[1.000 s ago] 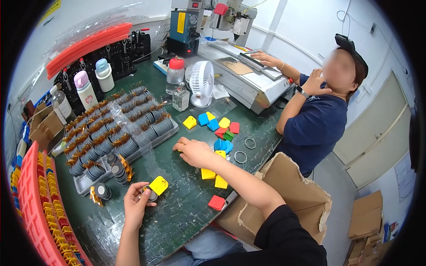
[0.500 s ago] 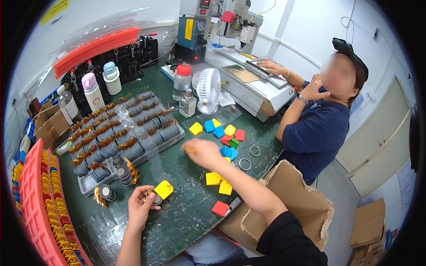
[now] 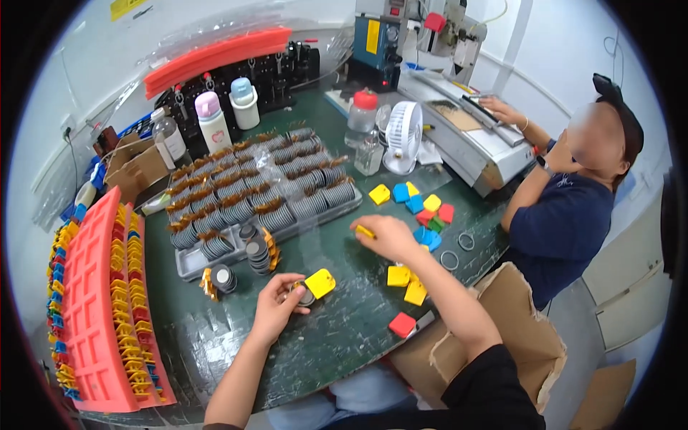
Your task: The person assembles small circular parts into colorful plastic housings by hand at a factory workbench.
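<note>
My left hand (image 3: 276, 301) pinches a round grey disc (image 3: 307, 297) above the bench. A yellow square plastic piece (image 3: 321, 283) with a rounded, holed corner sits against that disc's upper edge; whether the two are joined I cannot tell. My right hand (image 3: 390, 236) is closed on a small yellow piece (image 3: 365, 231), seen edge-on between thumb and fingers. Right of it lie loose square pieces: yellow (image 3: 398, 276), blue (image 3: 428, 239), green (image 3: 436, 224) and red (image 3: 403, 324). Short stacks of grey discs (image 3: 258, 256) with amber tabs stand beyond my left hand.
A clear tray (image 3: 188, 266) carries rows of tabbed grey discs. Pink foam racks (image 3: 97, 308) with coloured pieces stand at left. Bottles, a white fan (image 3: 403, 136) and a machine (image 3: 466, 143) line the back. Metal rings (image 3: 449, 259), a cardboard box (image 3: 519, 322) and a seated person are right.
The view has swung left, so the bench appears farther right. Both hands keep nearly the same places over the bench; the yellow piece in my right hand shows more clearly.
</note>
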